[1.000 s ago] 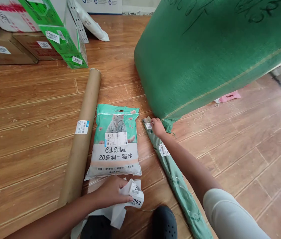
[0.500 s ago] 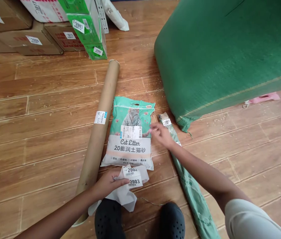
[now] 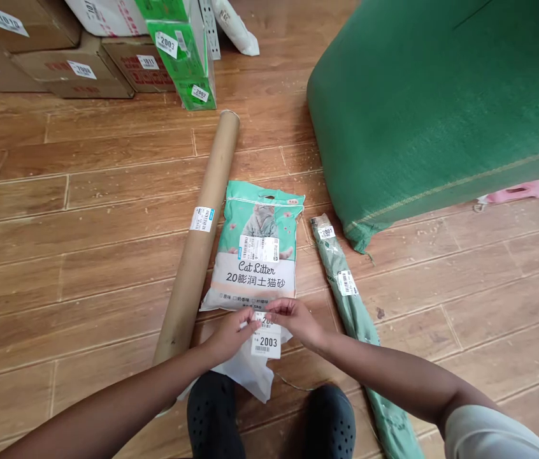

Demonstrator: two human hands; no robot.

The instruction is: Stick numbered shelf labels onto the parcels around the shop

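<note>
My left hand (image 3: 237,333) pinches the left edge of a strip of white number labels (image 3: 265,344), one reading 2003, with white backing paper (image 3: 250,376) hanging below. My right hand (image 3: 293,319) has its fingers closed on the upper label of that strip. Just beyond both hands lies a green and white cat litter bag (image 3: 260,274), with a shipping label (image 3: 258,248) on its front. A long cardboard tube (image 3: 193,274) rests left of the bag. To the right is a long green wrapped package (image 3: 353,312) with a 2001 label (image 3: 327,232).
A large green wrapped bundle (image 3: 432,115) fills the upper right. Brown boxes (image 3: 73,67) and green boxes (image 3: 186,57) stand at the upper left, near a white roll (image 3: 236,29). A pink object (image 3: 515,191) lies by the bundle. Dark shoes (image 3: 329,424) are at the bottom.
My right hand has moved from the bag's right edge down to the label strip and closed on it. My left hand has shifted slightly right and up with the labels.
</note>
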